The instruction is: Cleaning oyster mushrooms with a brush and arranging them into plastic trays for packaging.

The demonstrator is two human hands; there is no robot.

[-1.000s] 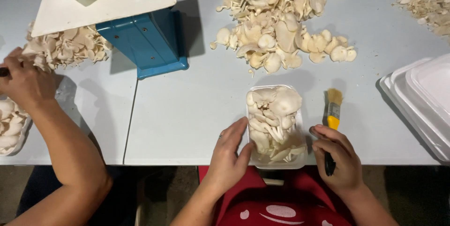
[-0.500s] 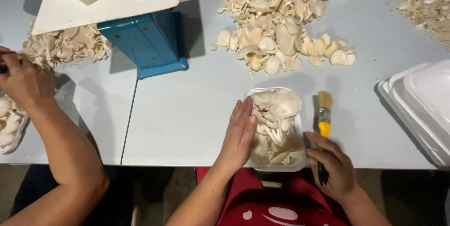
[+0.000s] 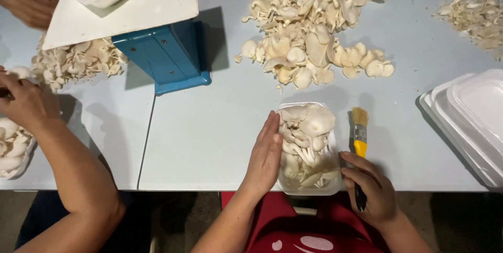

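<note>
Mushrooms (image 3: 306, 143) are heaped in a white tray (image 3: 309, 186) at the lower centre of the frame. The tray's side is touched by the flat, open left hand (image 3: 267, 156). A brush (image 3: 359, 143) is gripped by the closed right hand (image 3: 373, 190).

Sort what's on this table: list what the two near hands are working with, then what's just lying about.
In use:
left hand
right hand
tray of oyster mushrooms
yellow-handled brush

Lying about:
loose mushroom pile
blue scale
stacked white trays
</note>
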